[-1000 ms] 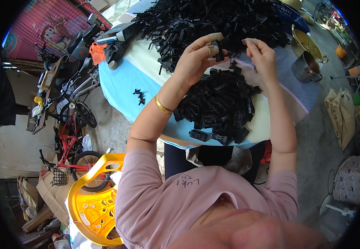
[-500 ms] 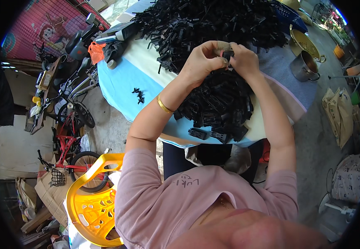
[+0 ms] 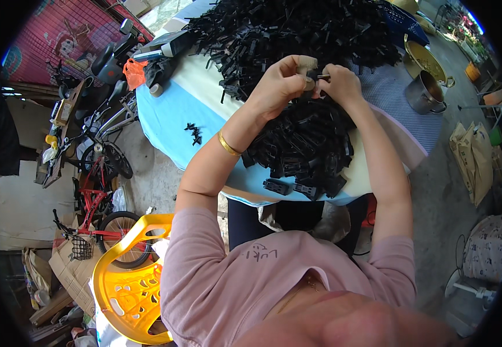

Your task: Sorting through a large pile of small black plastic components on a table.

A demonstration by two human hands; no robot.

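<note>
Cloth-covered table (image 3: 173,118): left hand (image 3: 282,85) and right hand (image 3: 342,87) meet over the smaller black heap (image 3: 303,144).
Left pinches a half-hidden black part (image 3: 315,75); right curls close, its grip unclear.

An orange bag (image 3: 134,73) sits at the far left edge of the table (image 3: 167,122), a grey pot (image 3: 418,99) and golden pan (image 3: 411,54) by its right edge, a red bicycle (image 3: 93,200) and yellow chair (image 3: 103,270) beyond its left

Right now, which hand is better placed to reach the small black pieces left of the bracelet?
Probably the left hand, though it holds a black part: it is nearer the small black pieces, while the right hand must cross the left forearm.
</note>
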